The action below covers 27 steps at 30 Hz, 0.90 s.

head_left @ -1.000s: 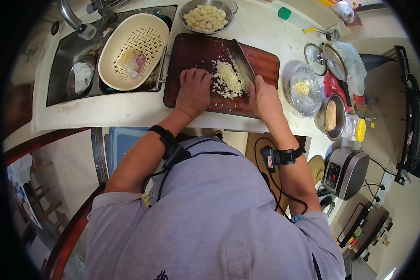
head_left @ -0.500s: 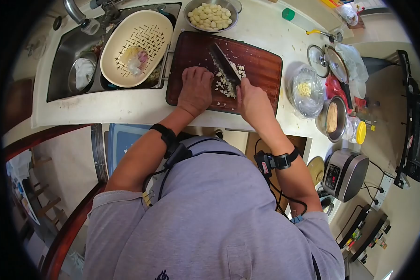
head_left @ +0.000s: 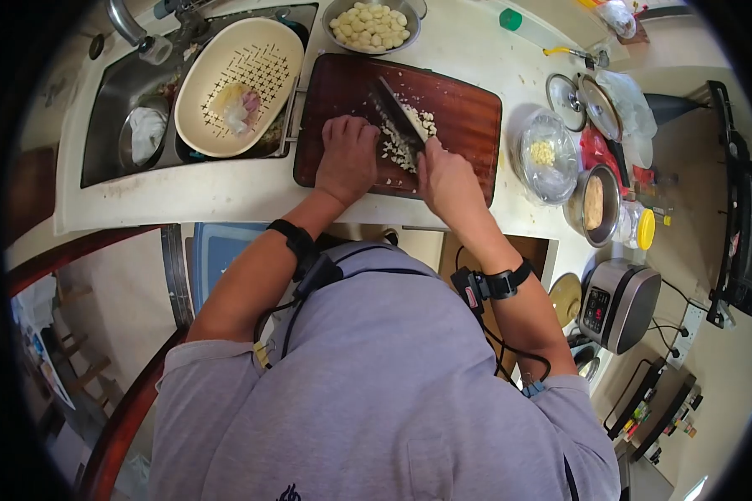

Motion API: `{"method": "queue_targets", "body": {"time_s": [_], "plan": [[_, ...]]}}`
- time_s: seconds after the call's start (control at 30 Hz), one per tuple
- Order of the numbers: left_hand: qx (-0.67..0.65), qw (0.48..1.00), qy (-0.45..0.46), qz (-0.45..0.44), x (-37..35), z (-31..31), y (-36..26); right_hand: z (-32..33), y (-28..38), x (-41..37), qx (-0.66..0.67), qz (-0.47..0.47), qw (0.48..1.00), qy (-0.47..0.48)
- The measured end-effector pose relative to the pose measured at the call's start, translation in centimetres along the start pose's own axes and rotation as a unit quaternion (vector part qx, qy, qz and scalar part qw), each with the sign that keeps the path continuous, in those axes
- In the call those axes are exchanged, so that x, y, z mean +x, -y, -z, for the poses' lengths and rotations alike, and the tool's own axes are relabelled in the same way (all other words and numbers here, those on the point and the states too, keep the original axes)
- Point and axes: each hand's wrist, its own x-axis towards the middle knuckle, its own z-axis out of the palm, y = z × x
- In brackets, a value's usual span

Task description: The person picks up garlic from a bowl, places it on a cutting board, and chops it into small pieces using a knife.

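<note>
On the dark red-brown cutting board (head_left: 468, 125), my right hand (head_left: 454, 178) grips the handle of a kitchen knife (head_left: 399, 113). Its dark blade points up and to the left, amid chopped garlic (head_left: 401, 154) that lies on both sides of it. My left hand (head_left: 348, 159) rests on the board to the left of the garlic, palm down. Its fingers are bent and a little apart, with nothing visible in them; the underside is hidden.
Behind the board stands a metal bowl of peeled garlic cloves (head_left: 373, 27). A cream colander (head_left: 194, 104) sits over the sink (head_left: 100, 125) at left. To the right are a plastic-covered bowl (head_left: 551, 179), a metal bowl (head_left: 578, 219), pot lids (head_left: 566, 100) and a rice cooker (head_left: 618, 305).
The view has shifted slightly. The knife stays in my right hand among the chopped garlic, its blade tilted a little differently. My left hand remains on the board.
</note>
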Motion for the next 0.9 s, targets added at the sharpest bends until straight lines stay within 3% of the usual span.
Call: {"method": "queue_targets", "body": {"time_s": [0.37, 0.5, 0.73, 0.9], "plan": [[0.015, 0.999, 0.043, 0.015, 0.2, 0.4, -0.2, -0.1, -1.7, 0.1, -0.003, 0.019, 1.0, -0.009], [0.017, 0.999, 0.05, 0.011, 0.5, 0.8, -0.5, 2.0, -3.4, 0.4, -0.026, 0.031, 0.995, -0.091], [0.023, 0.998, 0.062, -0.003, 0.6, 1.2, -2.1, 1.9, -6.8, 0.6, -0.146, 0.037, 0.988, -0.038], [0.008, 0.998, 0.054, -0.012, -0.3, 2.4, -2.4, 3.7, -6.7, 1.3, -0.152, 0.11, 0.981, -0.044]]}}
